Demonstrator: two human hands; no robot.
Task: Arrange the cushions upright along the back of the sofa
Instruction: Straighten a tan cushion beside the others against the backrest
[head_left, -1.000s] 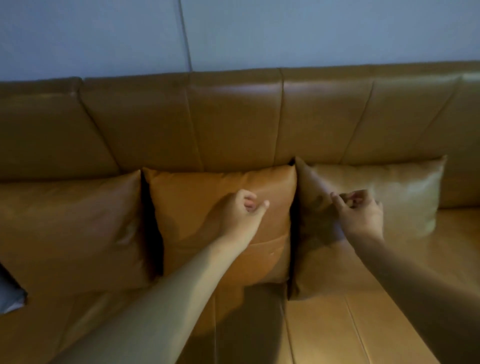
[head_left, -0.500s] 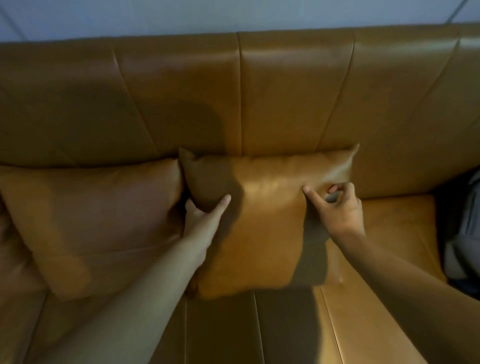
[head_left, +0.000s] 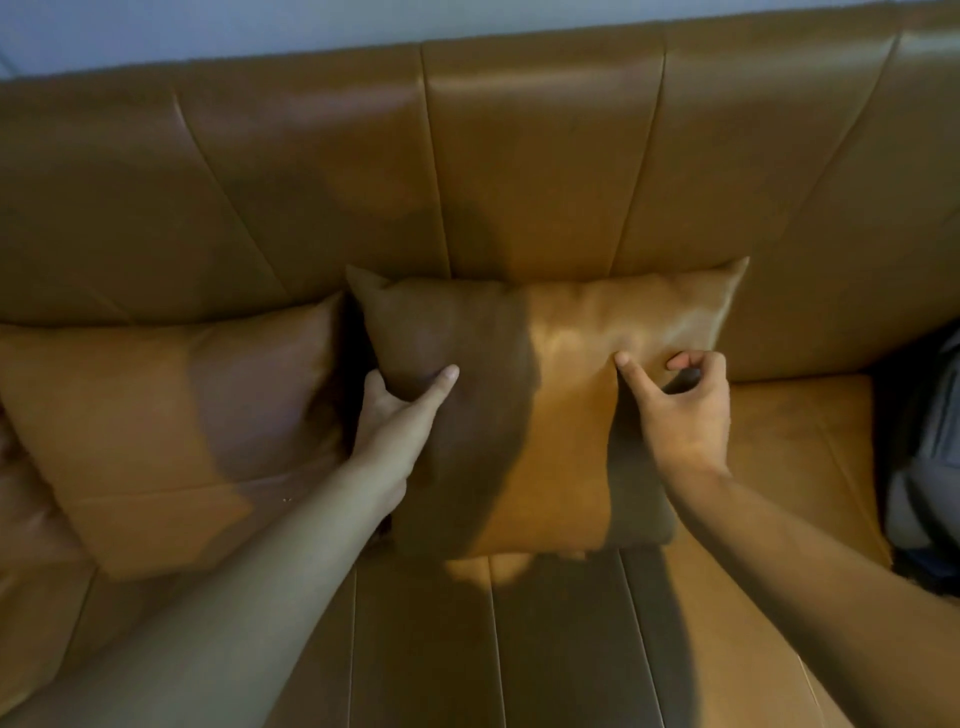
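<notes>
A tan leather cushion (head_left: 561, 415) leans upright against the back of the sofa (head_left: 519, 156), right of centre. My left hand (head_left: 395, 415) grips its left edge, thumb on the front and fingers tucked behind. My right hand (head_left: 680, 410) is on its right part, thumb pressed into the face and fingers curled near the right edge. A second tan cushion (head_left: 156, 415) leans against the sofa back to the left, its side touching the first cushion.
The brown sofa seat (head_left: 571, 649) stretches toward me below the cushions. A grey fabric object (head_left: 930, 467) lies at the sofa's right end. A pale wall (head_left: 208, 26) shows above the backrest.
My view swung right from the middle cushion to the right one. My left hand moved from the middle cushion to the right cushion's left edge. Since half a second ago both hands hold nearly the same pose.
</notes>
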